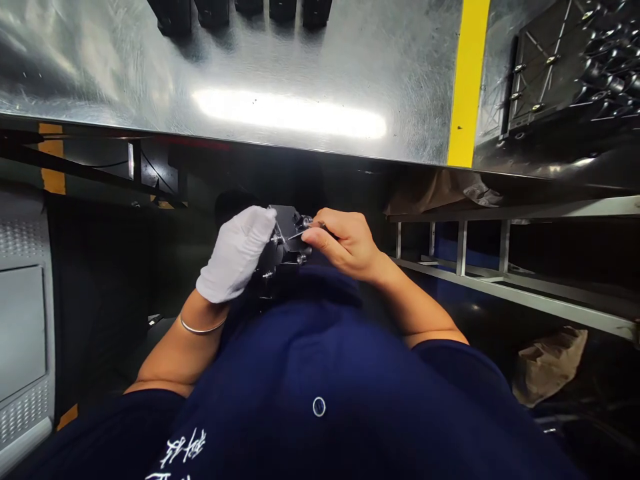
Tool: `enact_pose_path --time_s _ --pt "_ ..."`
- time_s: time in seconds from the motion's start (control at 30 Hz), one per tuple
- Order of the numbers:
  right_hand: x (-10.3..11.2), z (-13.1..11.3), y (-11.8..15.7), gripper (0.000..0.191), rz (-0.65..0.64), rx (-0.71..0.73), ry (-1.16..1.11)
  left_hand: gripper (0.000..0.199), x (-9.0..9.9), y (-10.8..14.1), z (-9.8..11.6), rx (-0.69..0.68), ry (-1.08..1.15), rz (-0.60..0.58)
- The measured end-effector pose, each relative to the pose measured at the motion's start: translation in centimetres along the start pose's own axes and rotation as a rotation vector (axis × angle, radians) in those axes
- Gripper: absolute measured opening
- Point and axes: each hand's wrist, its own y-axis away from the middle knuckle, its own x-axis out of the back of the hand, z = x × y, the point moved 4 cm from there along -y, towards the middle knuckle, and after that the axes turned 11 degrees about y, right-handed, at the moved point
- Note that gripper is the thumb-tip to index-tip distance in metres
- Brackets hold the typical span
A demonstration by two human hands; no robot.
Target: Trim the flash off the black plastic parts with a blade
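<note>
My left hand (239,250), in a white glove, is closed round the left side of a dark moulded part (286,223) with several small round posts. The part is held in front of my body, below the table edge. My bare right hand (347,243) is at its right side, thumb and forefinger pinched together on a small, thin tool. That tool's tip points towards the part; its exact kind is too small to make out. The glove hides much of the part's left side.
The metal table (350,73) lies ahead, with several black parts (250,8) at its far edge and a yellow strip (467,87). More black parts (613,60) are at the right. A pale metal frame (520,300) and a brown bag (550,363) stand lower right; a grey panel (23,327) is left.
</note>
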Motion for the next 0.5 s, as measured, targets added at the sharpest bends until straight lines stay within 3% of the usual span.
enact_pose_path --time_s 0.17,0.37,0.43,0.5 --pt "0.3 0.7 -0.2 0.04 0.102 -0.14 0.119 0.042 0.6 -0.7 -0.2 0.018 0.013 -0.059" --pt "0.1 0.9 -0.2 0.033 0.098 -0.045 0.241 0.048 0.1 -0.9 -2.6 0.351 0.323 -0.038" --pt "0.1 0.8 -0.1 0.032 0.122 -0.022 0.259 0.048 0.0 -0.7 -2.8 0.38 0.337 -0.032" --pt "0.2 0.7 -0.1 0.032 0.145 -0.002 0.27 0.046 0.2 -0.5 -2.7 0.328 0.283 -0.015"
